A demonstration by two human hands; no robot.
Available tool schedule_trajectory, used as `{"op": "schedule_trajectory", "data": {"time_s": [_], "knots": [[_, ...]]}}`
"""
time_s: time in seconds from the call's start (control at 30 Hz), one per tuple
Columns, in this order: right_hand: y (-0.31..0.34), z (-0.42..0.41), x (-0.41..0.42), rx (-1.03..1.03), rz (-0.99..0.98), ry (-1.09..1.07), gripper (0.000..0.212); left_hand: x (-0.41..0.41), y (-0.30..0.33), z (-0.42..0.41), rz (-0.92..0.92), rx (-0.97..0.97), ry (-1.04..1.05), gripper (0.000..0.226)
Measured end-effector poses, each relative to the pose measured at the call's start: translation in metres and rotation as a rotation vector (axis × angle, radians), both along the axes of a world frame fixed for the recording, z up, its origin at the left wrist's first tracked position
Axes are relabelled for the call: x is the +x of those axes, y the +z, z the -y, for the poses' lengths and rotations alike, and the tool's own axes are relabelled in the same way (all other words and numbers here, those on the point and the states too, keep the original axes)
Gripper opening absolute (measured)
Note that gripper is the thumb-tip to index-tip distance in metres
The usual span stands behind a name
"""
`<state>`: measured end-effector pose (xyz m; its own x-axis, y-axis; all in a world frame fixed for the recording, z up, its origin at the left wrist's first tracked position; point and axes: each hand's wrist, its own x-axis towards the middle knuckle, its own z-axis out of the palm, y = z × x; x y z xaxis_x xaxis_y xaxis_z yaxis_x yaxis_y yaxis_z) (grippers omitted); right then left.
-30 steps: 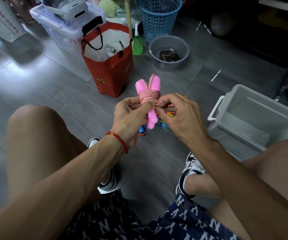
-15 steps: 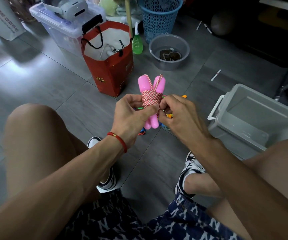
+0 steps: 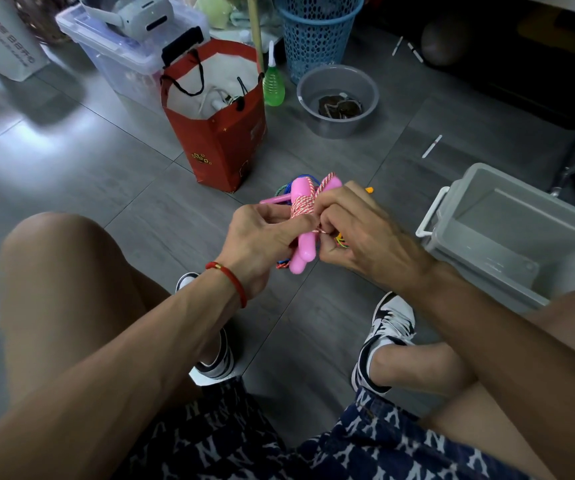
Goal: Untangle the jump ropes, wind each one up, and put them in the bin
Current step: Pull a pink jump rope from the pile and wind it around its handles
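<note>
Currently left hand grips the wound pink jump rope above the floor; right hand pinches its loose end. Tuck that end firmly under the coils before moving to the bin.

Pink jump rope handles wrapped in red-and-white striped cord. Behind them on the floor, a tangle of other ropes in blue, green and pink, with flecks of yellow and orange. Thin red bracelet with a small gold bead on the left wrist. Navy shorts patterned all over with white letter monograms. Black-and-white sneakers. Grey tiled floor. Pale translucent grey bin with a white handle. Red paper bag with black cord handles, white inside. Green bottle. Grey basin. Light blue lattice basket.
</note>
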<state>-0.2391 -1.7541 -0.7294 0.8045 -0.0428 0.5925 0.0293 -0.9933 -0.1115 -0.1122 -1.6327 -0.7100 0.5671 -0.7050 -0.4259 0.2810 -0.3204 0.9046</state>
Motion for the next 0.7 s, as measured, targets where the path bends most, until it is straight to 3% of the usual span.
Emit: {"op": "schedule_trajectory", "data": {"time_s": [0.13,0.4,0.5,0.63,0.7], "knots": [[-0.010,0.004,0.000,0.132,-0.089,-0.024,0.008,-0.004,0.001,-0.001,-0.058,0.011,-0.009,0.025],[-0.019,-0.007,0.002,0.483,-0.140,-0.213,0.016,-0.007,-0.005,0.000,-0.052,0.016,0.130,0.009],[-0.018,-0.009,0.003,0.605,-0.147,-0.232,0.015,-0.007,-0.007,0.001,0.015,0.009,0.132,0.014],[-0.015,-0.011,0.001,0.576,-0.113,-0.193,0.008,-0.007,-0.005,0.002,0.048,0.007,0.139,0.031],[-0.012,-0.011,0.000,0.500,-0.135,-0.162,0.008,-0.006,-0.002,0.002,0.029,0.003,0.140,0.018]]}}
